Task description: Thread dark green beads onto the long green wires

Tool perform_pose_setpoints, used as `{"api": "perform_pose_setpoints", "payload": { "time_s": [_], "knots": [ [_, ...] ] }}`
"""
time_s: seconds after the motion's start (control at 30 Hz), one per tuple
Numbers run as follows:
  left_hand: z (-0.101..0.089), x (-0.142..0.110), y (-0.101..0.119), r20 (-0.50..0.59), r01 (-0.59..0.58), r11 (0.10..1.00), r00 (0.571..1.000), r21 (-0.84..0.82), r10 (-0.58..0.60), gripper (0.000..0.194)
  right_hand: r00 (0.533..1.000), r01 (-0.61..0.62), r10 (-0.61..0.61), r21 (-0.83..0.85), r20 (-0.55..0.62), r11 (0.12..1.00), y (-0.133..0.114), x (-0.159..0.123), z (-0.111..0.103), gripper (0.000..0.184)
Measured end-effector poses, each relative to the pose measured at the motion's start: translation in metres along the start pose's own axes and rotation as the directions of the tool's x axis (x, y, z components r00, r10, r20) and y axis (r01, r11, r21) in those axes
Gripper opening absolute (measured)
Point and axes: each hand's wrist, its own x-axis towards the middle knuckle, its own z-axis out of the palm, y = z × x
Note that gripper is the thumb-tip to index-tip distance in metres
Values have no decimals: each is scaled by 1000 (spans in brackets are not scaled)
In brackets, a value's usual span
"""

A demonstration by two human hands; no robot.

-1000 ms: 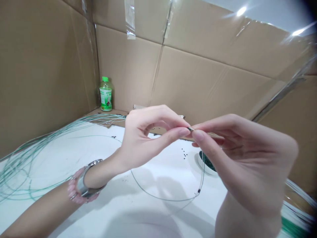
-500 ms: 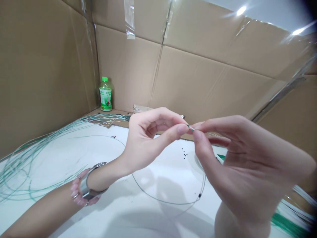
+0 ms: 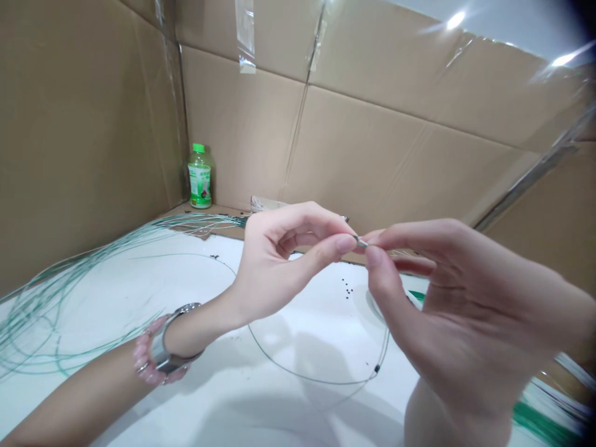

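Observation:
Thumb and index finger of my left hand (image 3: pixel 288 267) are pinched on a small black piece (image 3: pixel 356 237), mostly covered by the fingertips. Just beside it, my right hand (image 3: pixel 433 292) pinches a thin green wire (image 3: pixel 362 244) whose short visible length meets the black piece. Whether the wire passes through that piece is too small to tell. A length of green wire (image 3: pixel 307 377) curves over the white tabletop below both hands, with a black bit (image 3: pixel 377 369) on it; its upper ends go behind my hands.
Many loose green wires (image 3: pixel 60 298) lie on the left, bundled at the back. Tiny black pieces (image 3: pixel 347 289) are scattered on the white tabletop (image 3: pixel 279 410). A green-capped bottle (image 3: pixel 200 180) stands in the corner of the cardboard walls (image 3: pixel 242 124). More green wires (image 3: pixel 544 422) lie at lower right.
Both hands stay pinched together in nearly the same place. A little more of the black piece and wire shows between the fingertips now.

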Motion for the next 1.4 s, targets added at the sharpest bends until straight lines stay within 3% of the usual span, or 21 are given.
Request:
{"api": "perform_pose_setpoints", "payload": {
  "time_s": [0.33,0.6,0.77,1.03,1.3,1.4],
  "knots": [
    [0,0,0,4,-54,998,999,29,54,5,999,32,-32,-68,-8,997,1,0,2,12],
    [0,2,0,-32,27,997,999,-74,-29,5,1000,-30,30,-27,-10,999,0,-2,1,9],
    [1,0,1,2,32,997,999,-72,-32,4,999,-20,19,-12,-26,1000,0,-2,2,9],
    [-2,0,-2,31,-27,999,999,-29,28,6,996,33,-31,25,-81,999,2,-3,3,21],
    [-1,-1,-2,47,-56,998,997,11,56,7,998,52,-54,-68,-26,996,2,-3,-3,16],
    [-3,0,-3,62,-123,990,991,66,119,9,999,51,-53,-112,-14,992,2,-2,-5,16]
  ]
}}
